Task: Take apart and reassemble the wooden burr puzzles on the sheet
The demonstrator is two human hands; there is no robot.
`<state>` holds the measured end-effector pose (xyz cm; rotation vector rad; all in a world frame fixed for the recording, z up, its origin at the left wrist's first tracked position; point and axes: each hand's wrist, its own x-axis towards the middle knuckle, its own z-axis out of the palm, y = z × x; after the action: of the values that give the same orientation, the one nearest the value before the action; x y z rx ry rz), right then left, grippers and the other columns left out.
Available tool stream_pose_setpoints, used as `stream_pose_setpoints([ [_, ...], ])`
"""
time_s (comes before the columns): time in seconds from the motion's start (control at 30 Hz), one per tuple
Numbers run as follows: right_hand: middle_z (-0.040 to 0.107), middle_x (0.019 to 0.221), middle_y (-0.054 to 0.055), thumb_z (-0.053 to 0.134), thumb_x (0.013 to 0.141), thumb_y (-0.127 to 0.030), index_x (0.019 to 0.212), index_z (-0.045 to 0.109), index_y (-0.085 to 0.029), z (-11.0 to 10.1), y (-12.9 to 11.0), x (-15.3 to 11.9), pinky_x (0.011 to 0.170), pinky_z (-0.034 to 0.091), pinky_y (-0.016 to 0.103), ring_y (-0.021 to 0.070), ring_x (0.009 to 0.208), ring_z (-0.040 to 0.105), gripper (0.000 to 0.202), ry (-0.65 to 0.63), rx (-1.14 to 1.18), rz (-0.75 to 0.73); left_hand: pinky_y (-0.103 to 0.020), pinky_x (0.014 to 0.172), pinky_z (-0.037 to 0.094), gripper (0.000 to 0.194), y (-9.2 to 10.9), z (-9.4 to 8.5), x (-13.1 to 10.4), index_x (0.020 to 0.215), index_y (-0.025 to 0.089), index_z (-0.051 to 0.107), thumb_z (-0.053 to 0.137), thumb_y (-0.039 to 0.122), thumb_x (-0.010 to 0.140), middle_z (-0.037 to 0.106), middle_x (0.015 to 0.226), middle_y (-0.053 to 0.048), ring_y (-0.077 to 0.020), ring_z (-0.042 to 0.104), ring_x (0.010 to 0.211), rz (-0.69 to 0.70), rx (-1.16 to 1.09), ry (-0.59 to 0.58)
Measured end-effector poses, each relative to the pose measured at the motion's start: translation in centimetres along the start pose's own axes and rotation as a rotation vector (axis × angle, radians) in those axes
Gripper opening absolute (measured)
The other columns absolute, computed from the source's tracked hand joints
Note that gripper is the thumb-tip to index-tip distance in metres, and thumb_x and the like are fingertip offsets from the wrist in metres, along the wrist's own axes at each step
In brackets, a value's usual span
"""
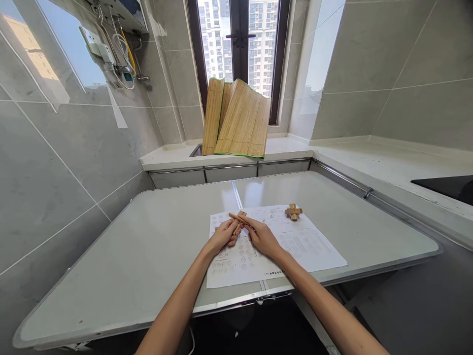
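My left hand [223, 235] and my right hand [263, 237] meet over the printed sheet [310, 249]. Both are closed around small wooden puzzle pieces [242, 215], whose light ends stick out above the fingers. How these pieces fit together is mostly hidden by the fingers. To the right, apart from both hands, an assembled wooden cross-shaped burr puzzle [293, 212] rests on the sheet's far edge. Small diagrams and lines of text cover the paper, which appears upside down to me.
A pale folding table [155, 256] with a metal centre seam carries everything. Beyond it, a folded bamboo mat [242, 121] stands on the white counter [288, 145] before the window. A black cooktop edge [449, 187] shows at right; tiled wall rises at left.
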<state>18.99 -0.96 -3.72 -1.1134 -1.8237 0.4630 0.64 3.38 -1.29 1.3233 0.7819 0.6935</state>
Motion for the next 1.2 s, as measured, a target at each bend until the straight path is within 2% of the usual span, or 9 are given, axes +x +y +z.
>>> stream_pose_setpoints([
  [0.2, 0.073, 0.102, 0.005, 0.046, 0.099, -0.026, 0.154, 0.038, -0.030, 0.3, 0.4, 0.0, 0.072, 0.052, 0.033, 0.0183, 0.068, 0.062, 0.056, 0.020, -0.006, 0.074, -0.020, 0.042, 0.030, 0.042, 0.5, -0.1, 0.0, 0.092, 0.018, 0.055, 0.065, 0.058, 0.088, 0.049, 0.074, 0.004, -0.0042, 0.032, 0.046, 0.037, -0.017, 0.028],
  [0.27, 0.072, 0.107, 0.005, 0.047, 0.099, -0.027, 0.157, 0.030, -0.028, 0.4, 0.6, -0.1, 0.071, 0.052, 0.033, 0.0166, 0.065, 0.060, 0.061, 0.035, 0.007, 0.094, -0.021, 0.045, 0.033, 0.042, 0.7, -0.4, 0.1, 0.093, 0.017, 0.057, 0.063, 0.058, 0.088, 0.052, 0.072, 0.003, -0.0063, 0.038, 0.048, 0.114, -0.023, 0.134],
  [0.33, 0.071, 0.110, 0.005, 0.047, 0.098, -0.027, 0.157, 0.028, -0.026, 0.5, 0.8, -0.1, 0.072, 0.052, 0.033, 0.0155, 0.063, 0.059, 0.062, 0.042, 0.008, 0.103, -0.023, 0.051, 0.039, 0.041, 0.7, -0.8, 0.3, 0.093, 0.017, 0.058, 0.061, 0.058, 0.089, 0.054, 0.070, 0.002, -0.0092, 0.045, 0.054, 0.199, 0.002, 0.305],
  [0.43, 0.071, 0.109, 0.004, 0.046, 0.098, -0.026, 0.151, 0.037, -0.026, 0.5, 0.9, -0.2, 0.075, 0.052, 0.035, 0.0156, 0.065, 0.059, 0.054, 0.033, -0.019, 0.108, -0.026, 0.064, 0.048, 0.041, 0.5, -1.5, 0.6, 0.094, 0.018, 0.060, 0.058, 0.058, 0.090, 0.058, 0.071, 0.000, -0.0140, 0.055, 0.065, 0.240, 0.072, 0.513],
  [0.5, 0.071, 0.108, 0.004, 0.046, 0.097, -0.024, 0.144, 0.045, -0.025, 0.5, 0.9, -0.2, 0.076, 0.052, 0.035, 0.0159, 0.068, 0.061, 0.047, 0.025, -0.031, 0.105, -0.029, 0.071, 0.050, 0.042, 0.3, -1.8, 0.7, 0.092, 0.018, 0.060, 0.058, 0.059, 0.089, 0.060, 0.072, 0.000, -0.0159, 0.058, 0.069, 0.230, 0.096, 0.552],
  [0.67, 0.070, 0.110, 0.005, 0.049, 0.098, -0.025, 0.123, 0.060, -0.026, 0.5, 0.8, -0.2, 0.077, 0.052, 0.035, 0.0186, 0.081, 0.064, 0.028, 0.021, -0.074, 0.056, -0.030, 0.071, 0.048, 0.044, -0.1, -1.5, 0.8, 0.090, 0.017, 0.061, 0.060, 0.061, 0.087, 0.062, 0.070, -0.001, -0.0165, 0.058, 0.067, 0.205, 0.099, 0.474],
  [0.83, 0.064, 0.126, 0.010, 0.062, 0.094, -0.028, 0.127, 0.061, -0.025, 0.6, 1.0, -0.1, 0.100, 0.047, 0.045, 0.0277, 0.117, 0.056, 0.034, 0.002, -0.121, -0.067, -0.031, 0.073, 0.048, 0.047, 0.0, -0.5, 0.6, 0.092, 0.016, 0.062, 0.061, 0.064, 0.086, 0.063, 0.071, -0.002, -0.0167, 0.059, 0.068, 0.191, 0.105, 0.262],
  [0.93, 0.065, 0.122, 0.009, 0.066, 0.093, -0.029, 0.126, 0.062, -0.025, 0.7, 1.0, -0.2, 0.101, 0.046, 0.047, 0.0290, 0.116, 0.054, 0.034, -0.046, -0.147, -0.066, -0.031, 0.074, 0.048, 0.048, 0.2, -0.2, 0.4, 0.092, 0.016, 0.062, 0.060, 0.064, 0.087, 0.063, 0.072, -0.002, -0.0168, 0.059, 0.068, 0.193, 0.102, 0.227],
  [1.2, 0.063, 0.110, 0.008, 0.066, 0.094, -0.028, 0.114, 0.063, -0.024, 0.9, 1.7, -0.2, 0.094, 0.046, 0.043, 0.0269, 0.106, 0.053, 0.021, -0.081, -0.180, -0.011, -0.033, 0.081, 0.049, 0.044, 0.2, -0.7, 0.5, 0.100, 0.017, 0.066, 0.060, 0.059, 0.089, 0.071, 0.087, -0.006, -0.0194, 0.062, 0.081, 0.220, 0.080, 0.276],
])
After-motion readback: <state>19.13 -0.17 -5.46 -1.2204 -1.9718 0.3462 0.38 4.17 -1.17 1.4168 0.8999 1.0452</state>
